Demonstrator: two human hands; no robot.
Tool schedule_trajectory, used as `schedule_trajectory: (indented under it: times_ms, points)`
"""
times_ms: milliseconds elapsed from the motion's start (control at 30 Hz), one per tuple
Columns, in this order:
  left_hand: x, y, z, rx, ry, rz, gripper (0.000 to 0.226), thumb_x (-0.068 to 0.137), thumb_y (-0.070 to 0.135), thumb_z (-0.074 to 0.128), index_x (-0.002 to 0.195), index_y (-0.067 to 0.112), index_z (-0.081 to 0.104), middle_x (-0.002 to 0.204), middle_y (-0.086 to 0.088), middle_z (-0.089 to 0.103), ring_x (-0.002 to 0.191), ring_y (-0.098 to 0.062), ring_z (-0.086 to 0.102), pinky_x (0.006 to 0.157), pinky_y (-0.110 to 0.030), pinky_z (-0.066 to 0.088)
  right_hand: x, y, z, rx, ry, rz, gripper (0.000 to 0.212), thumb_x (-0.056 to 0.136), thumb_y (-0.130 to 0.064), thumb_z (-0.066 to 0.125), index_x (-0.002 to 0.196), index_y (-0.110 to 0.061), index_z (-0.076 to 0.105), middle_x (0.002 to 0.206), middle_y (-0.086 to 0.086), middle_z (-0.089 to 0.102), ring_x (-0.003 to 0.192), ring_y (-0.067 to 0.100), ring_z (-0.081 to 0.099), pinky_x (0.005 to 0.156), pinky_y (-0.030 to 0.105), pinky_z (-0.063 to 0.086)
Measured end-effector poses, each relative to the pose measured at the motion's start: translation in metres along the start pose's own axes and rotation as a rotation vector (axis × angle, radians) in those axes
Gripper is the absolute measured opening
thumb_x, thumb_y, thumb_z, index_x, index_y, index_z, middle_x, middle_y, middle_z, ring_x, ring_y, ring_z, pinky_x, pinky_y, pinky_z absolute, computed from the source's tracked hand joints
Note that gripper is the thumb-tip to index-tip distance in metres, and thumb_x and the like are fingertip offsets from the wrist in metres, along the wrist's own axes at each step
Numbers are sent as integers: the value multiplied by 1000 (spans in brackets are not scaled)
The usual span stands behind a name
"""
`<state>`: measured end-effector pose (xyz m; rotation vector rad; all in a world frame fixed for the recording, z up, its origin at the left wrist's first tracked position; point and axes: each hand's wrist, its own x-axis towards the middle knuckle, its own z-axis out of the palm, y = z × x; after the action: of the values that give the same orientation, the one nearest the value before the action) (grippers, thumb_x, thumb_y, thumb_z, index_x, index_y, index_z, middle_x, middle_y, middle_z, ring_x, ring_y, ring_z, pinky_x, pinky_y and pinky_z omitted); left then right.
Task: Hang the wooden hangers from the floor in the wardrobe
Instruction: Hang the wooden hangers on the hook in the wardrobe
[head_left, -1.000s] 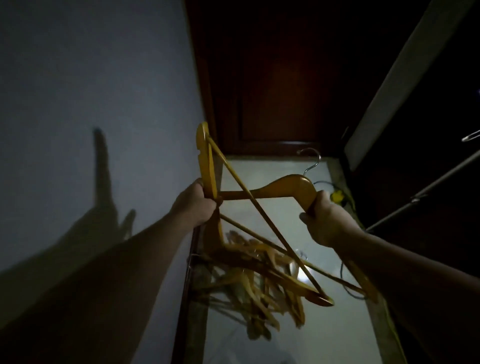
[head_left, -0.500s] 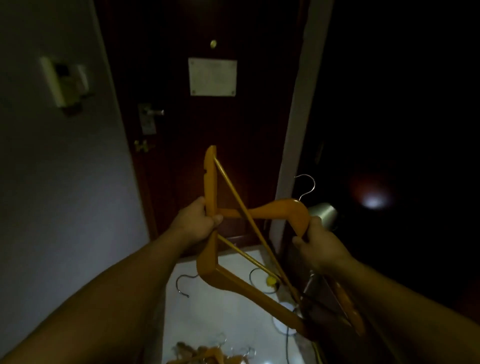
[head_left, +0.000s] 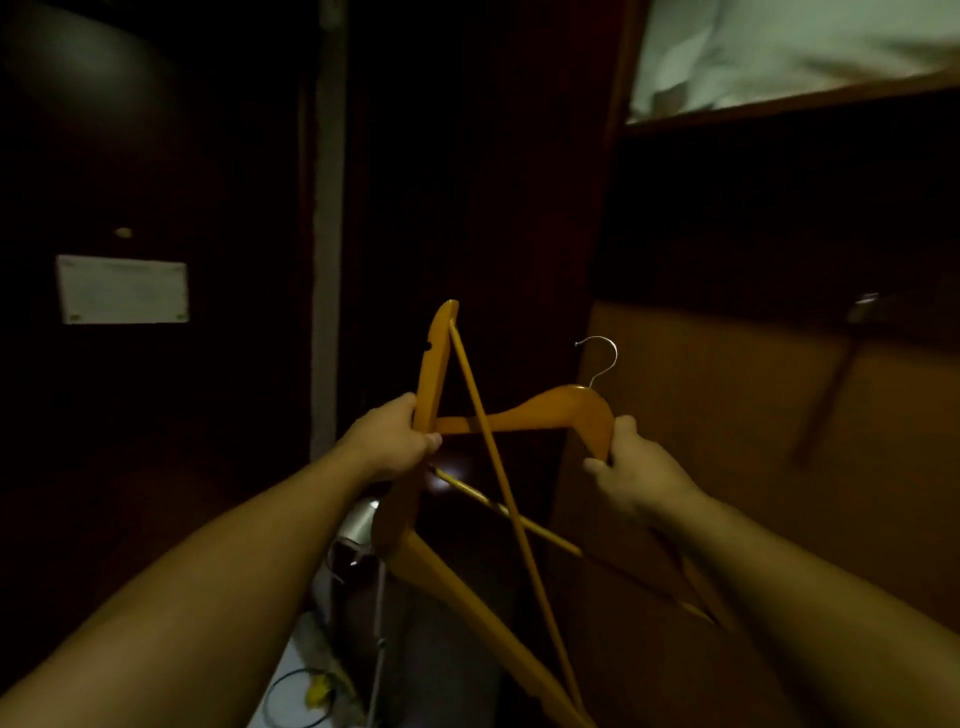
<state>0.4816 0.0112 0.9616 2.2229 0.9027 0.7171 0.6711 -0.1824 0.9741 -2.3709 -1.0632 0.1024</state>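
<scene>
I hold two orange wooden hangers crossed in front of me. My left hand (head_left: 389, 441) grips the first hanger (head_left: 434, 364), which stands on end with one tip pointing up. My right hand (head_left: 631, 467) grips the second hanger (head_left: 550, 410) just below its shoulder curve, and its metal hook (head_left: 600, 358) points up. Their thin crossbars cross between my hands. To the right, the open wardrobe (head_left: 753, 415) shows a brown back panel and a dark interior.
A dark door with a white plaque (head_left: 122, 288) is at the left, beside a pale door frame (head_left: 327, 234). White bedding (head_left: 779, 47) lies on the wardrobe's upper shelf. Low down are a metal bin (head_left: 358, 525) and a black cable with a yellow plug (head_left: 317, 688).
My view has swung up and to the right, from the floor pile past the door to the wardrobe. Both hands keep their hold on the two hangers.
</scene>
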Motion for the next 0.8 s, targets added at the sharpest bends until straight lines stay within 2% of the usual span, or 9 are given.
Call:
schedule_trajectory:
  times_ms: [67,200,267,367,467,533,600,667,800]
  points:
    - [2,46,23,-36,-36,59,18,94,26,65,108,26,55,94,-1,65,81,-14,66,67,-28,53,-12,28,-41,-43,64,50,49,101,-30,56,139,-13,29,88,6,58,74,21,63,71,41,56]
    - [2,130,71,-57,-83,159,21,95,24,62,114,22,54,96,-3,63,90,-21,64,81,-40,56,-45,80,-109,-83,167,164,54,101,-31,55,143,-13,26,97,6,57,89,26,65,71,36,53]
    - [1,169,92,-58,-119,206,23,96,24,61,117,22,53,94,1,60,90,-20,63,80,-40,56,-63,103,-138,-102,211,221,53,102,-31,54,143,-11,26,103,7,55,97,29,64,77,38,53]
    - [0,220,119,-68,-187,289,30,96,25,61,124,20,52,94,1,59,86,-18,62,72,-35,54,-88,132,-179,-126,284,291,52,102,-30,54,142,-12,27,102,5,52,101,29,61,77,36,48]
    - [0,263,142,-71,-246,364,35,96,25,61,128,16,51,100,-4,62,86,-20,64,74,-37,57,-105,159,-213,-160,335,345,54,102,-30,54,145,-14,25,93,2,52,92,24,62,78,37,53]
    - [2,283,157,-73,-262,397,38,96,26,61,130,16,49,105,-6,63,90,-22,65,72,-35,57,-110,172,-230,-186,362,379,54,102,-29,53,146,-15,25,90,0,50,81,18,58,73,33,52]
    - [9,296,171,-85,-276,424,37,96,26,62,130,16,49,101,-3,64,84,-18,65,62,-30,54,-109,183,-242,-205,388,399,53,103,-28,53,146,-16,26,89,1,52,74,14,56,65,28,49]
    - [17,307,182,-93,-297,439,35,97,26,61,128,16,49,91,3,60,76,-13,61,55,-26,48,-104,190,-251,-210,412,414,53,102,-28,53,147,-17,27,90,1,53,74,14,57,64,28,48]
    - [46,322,196,-93,-324,467,33,97,24,60,127,16,50,96,1,60,80,-15,62,63,-30,52,-77,199,-256,-227,426,435,50,102,-30,53,145,-15,31,90,0,51,72,12,54,62,25,46]
